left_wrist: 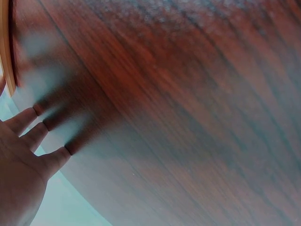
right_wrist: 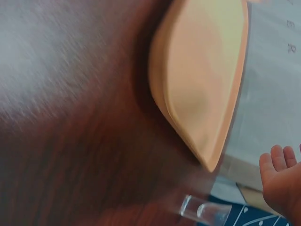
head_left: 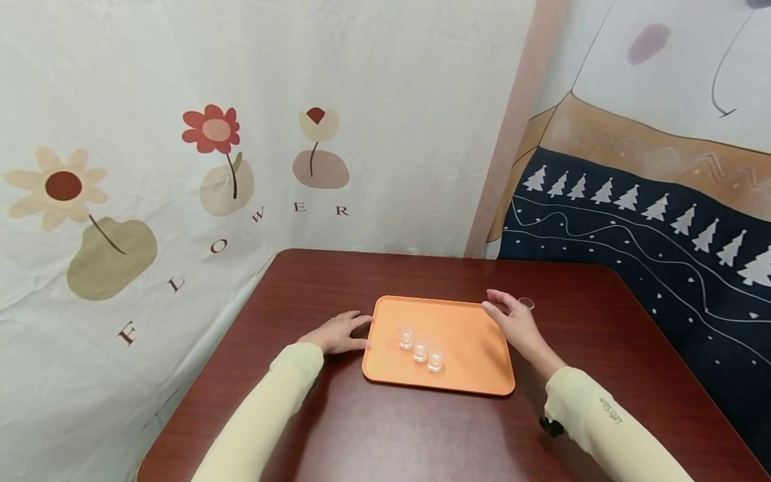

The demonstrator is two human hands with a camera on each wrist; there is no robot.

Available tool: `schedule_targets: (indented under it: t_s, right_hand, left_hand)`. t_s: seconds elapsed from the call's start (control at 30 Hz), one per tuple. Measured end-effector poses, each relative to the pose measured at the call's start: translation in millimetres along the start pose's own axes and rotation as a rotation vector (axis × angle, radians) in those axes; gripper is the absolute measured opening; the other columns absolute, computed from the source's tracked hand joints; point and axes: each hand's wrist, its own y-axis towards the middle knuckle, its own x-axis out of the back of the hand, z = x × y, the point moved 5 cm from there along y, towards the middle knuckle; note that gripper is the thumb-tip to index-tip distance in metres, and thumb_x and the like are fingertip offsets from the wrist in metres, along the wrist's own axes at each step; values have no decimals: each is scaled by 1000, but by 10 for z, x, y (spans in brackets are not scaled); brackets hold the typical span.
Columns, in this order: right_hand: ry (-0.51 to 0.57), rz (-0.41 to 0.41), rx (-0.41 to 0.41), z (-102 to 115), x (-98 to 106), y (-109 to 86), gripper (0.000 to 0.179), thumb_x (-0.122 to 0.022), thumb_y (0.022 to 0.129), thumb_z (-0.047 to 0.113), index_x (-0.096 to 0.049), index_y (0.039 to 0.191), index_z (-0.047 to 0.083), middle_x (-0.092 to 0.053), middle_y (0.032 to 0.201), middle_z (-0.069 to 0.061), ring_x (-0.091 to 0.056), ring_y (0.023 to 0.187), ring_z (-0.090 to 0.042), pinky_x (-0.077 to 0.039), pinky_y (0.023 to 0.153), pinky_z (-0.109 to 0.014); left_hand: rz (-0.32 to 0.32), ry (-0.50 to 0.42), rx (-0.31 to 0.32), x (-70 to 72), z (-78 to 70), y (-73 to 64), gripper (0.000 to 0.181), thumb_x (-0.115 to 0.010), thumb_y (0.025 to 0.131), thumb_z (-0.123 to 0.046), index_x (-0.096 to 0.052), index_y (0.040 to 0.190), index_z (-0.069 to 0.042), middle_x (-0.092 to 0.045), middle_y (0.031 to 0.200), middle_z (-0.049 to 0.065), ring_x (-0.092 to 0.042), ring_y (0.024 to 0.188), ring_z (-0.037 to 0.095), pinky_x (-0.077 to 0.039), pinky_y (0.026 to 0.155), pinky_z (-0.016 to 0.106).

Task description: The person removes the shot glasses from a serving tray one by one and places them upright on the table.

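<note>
An orange tray [head_left: 466,348] lies on the table with three small clear shot glasses [head_left: 420,349] in a slanting row on its left half. Beside its left edge is my left hand [head_left: 340,333], fingers spread and tips at the rim; the left wrist view shows the fingers [left_wrist: 55,159] straight, low over the table. My right hand [head_left: 517,327] hovers by the far right corner of the tray, fingers extended and holding nothing. Just beyond it stands another clear shot glass [head_left: 527,303], partly hidden by the hand in the head view. This glass [right_wrist: 205,210] shows near the tray's corner in the right wrist view.
The dark reddish wooden table [head_left: 385,428] has rounded far corners. Behind it hangs a pale cloth [head_left: 409,134] printed with flowers, and to the right a dark blue cloth [head_left: 602,227] with white trees.
</note>
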Motion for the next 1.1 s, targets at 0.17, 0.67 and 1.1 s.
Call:
schedule_targets:
  t_s: [0.17, 0.67, 1.1]
  right_hand:
    - [66, 37, 29, 22, -151, -57, 47, -59, 102, 20, -49, 140, -6, -52, 139, -25, -55, 123, -36, -49, 97, -36]
    - [79, 212, 87, 75, -578, -331, 44, -65, 96, 4, -52, 135, -12, -57, 129, -30, -59, 117, -39, -50, 95, -41]
    - [95, 337, 87, 29, -863, -461, 51, -76, 88, 9, -56, 131, -10, -61, 125, -25, -60, 114, -39, -48, 97, -48]
  left_hand:
    - [0, 4, 13, 1, 18, 5, 69, -68, 91, -51, -42, 152, -28, -29, 158, 16, -26, 145, 35, -28, 112, 55]
    - [-3, 0, 4, -4, 6, 0, 68, -68, 92, -49, -43, 152, -26, -29, 158, 17, -27, 145, 37, -28, 112, 56]
    - [-5, 13, 3, -13, -5, -23, 67, -67, 92, -49, -44, 151, -26, -30, 158, 17, -27, 145, 36, -29, 112, 55]
